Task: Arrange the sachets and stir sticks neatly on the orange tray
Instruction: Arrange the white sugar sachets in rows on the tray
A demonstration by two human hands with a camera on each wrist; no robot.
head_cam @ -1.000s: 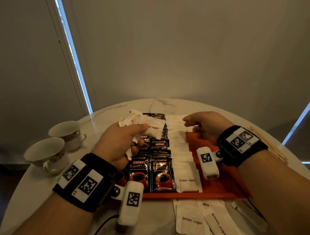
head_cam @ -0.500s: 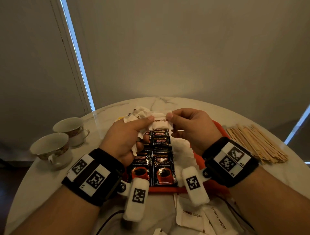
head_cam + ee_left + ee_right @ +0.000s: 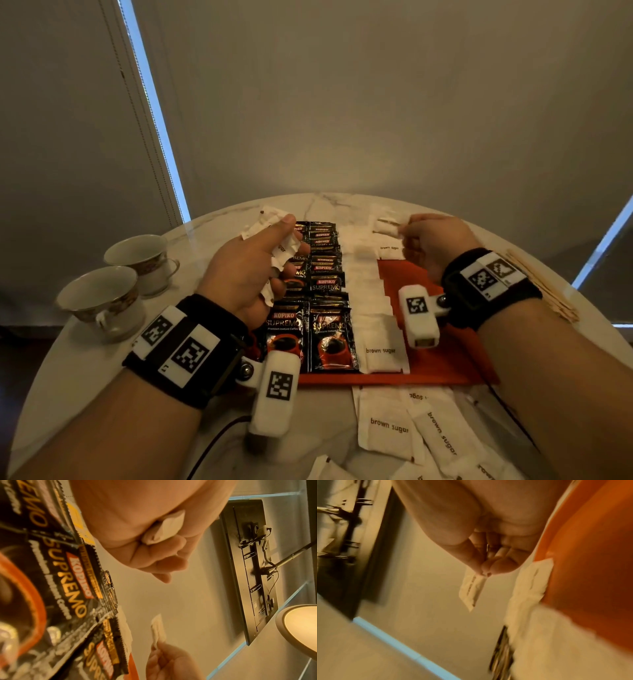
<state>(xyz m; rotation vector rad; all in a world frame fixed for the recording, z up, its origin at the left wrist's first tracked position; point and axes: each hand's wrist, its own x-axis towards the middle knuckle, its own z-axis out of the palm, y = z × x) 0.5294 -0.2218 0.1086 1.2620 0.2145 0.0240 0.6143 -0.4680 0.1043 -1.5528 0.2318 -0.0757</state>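
My right hand [image 3: 432, 245] pinches one light, floppy sugar sachet [image 3: 385, 226] by its edge, while my left hand [image 3: 247, 270] clutches a crumpled bunch [image 3: 274, 228]

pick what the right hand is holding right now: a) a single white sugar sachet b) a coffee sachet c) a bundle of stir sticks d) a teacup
a: the right hand pinches one white sugar sachet above the far end of the orange tray.
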